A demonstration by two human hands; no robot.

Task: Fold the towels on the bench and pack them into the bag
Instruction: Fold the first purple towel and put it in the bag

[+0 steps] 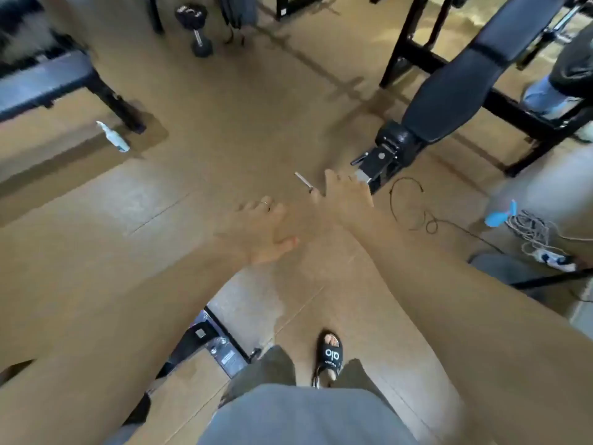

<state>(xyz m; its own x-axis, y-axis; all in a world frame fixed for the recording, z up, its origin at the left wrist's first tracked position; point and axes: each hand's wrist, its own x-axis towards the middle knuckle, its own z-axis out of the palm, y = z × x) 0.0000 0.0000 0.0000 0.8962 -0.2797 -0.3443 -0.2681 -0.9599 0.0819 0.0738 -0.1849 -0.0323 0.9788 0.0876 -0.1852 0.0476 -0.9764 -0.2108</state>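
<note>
Hands first: left hand [260, 228] and right hand [348, 195] both reach forward, palms down, over the floor [199, 130]. The fingers of each are stretched and loosely spread, and neither grips anything I can make out. A thin grey strip [303, 181] ends just beside the right thumb; whether they touch I cannot tell. The left hand wears one ring.

Brown floor fills the middle and gives the widest open room, running from the hands up towards the far side.

Two padded desks bound it. The left desk [41, 81] runs off the left edge, with a blurred dark-and-pale heap [19, 33] at its far end; I cannot tell if this is a towel. The right desk [449, 91] is tilted, its long axis running from the upper right down to a foot close to the right hand. I cannot tell where the bag is.

A black steel frame [208, 342] lies under the left forearm. One cord coil [529, 229] lies at the right edge and one thin cable loop [407, 200] just right of the right hand. One dumbbell [194, 27] stands far off. One spray bottle [114, 136] lies beside the left desk's leg. One black sandal [330, 354] shows below.
</note>
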